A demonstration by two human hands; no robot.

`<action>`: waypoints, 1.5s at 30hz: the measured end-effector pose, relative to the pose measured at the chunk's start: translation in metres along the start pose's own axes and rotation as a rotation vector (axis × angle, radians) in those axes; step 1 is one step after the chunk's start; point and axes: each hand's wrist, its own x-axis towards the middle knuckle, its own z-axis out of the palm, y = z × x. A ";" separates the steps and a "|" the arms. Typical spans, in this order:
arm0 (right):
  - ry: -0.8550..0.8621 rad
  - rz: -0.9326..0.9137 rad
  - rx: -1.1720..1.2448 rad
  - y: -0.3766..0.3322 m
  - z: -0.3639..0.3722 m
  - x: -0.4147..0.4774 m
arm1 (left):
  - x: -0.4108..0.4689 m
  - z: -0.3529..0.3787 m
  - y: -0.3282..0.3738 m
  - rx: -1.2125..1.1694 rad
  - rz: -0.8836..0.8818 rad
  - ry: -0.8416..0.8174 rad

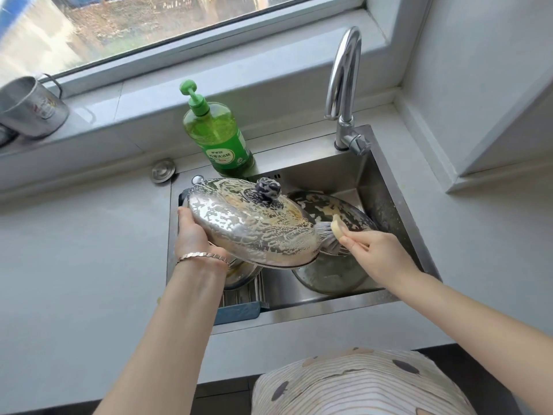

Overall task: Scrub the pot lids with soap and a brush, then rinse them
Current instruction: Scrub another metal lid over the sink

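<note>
My left hand (193, 232) grips the left rim of a steel pot lid (251, 226) covered in yellowish suds, holding it tilted above the sink (398, 205). A dark knob (267, 190) sits on top of the lid. My right hand (374, 250) grips a brush (330, 235) with a pale handle, its bristles against the lid's right edge. A second soapy lid (338, 208) leans in the sink behind. Part of a third lid (242, 272) shows under my left wrist, and a steel pot (329, 280) sits below the brush.
A green dish soap pump bottle (217, 133) stands at the sink's back rim. The chrome tap (344, 91) rises at the back right. A steel mug (30, 107) rests on the windowsill at left. A blue-edged drain rack (239, 307) spans the sink's front left.
</note>
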 end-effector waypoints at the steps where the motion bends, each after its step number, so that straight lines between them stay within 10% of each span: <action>1: -0.002 0.068 0.019 0.002 -0.003 0.004 | 0.002 -0.002 0.001 0.019 -0.017 0.011; 6: 0.198 0.214 0.286 -0.024 -0.023 0.028 | 0.004 -0.006 -0.004 0.187 -0.140 -0.092; 13: -0.125 0.198 0.314 -0.068 -0.013 0.033 | 0.001 0.008 -0.005 0.360 -0.158 -0.271; 19: -0.036 0.312 0.566 -0.070 -0.001 0.037 | -0.007 0.023 -0.001 0.431 -0.147 -0.368; 27: 0.040 0.535 0.795 -0.078 0.000 0.057 | -0.034 0.011 -0.058 0.427 0.175 -0.274; 39: -0.034 -0.045 -0.651 -0.056 -0.036 -0.012 | -0.032 0.009 -0.041 0.157 0.089 -0.064; 45: -0.002 -0.240 -0.403 -0.076 -0.011 -0.027 | -0.039 0.013 -0.051 0.260 0.171 -0.008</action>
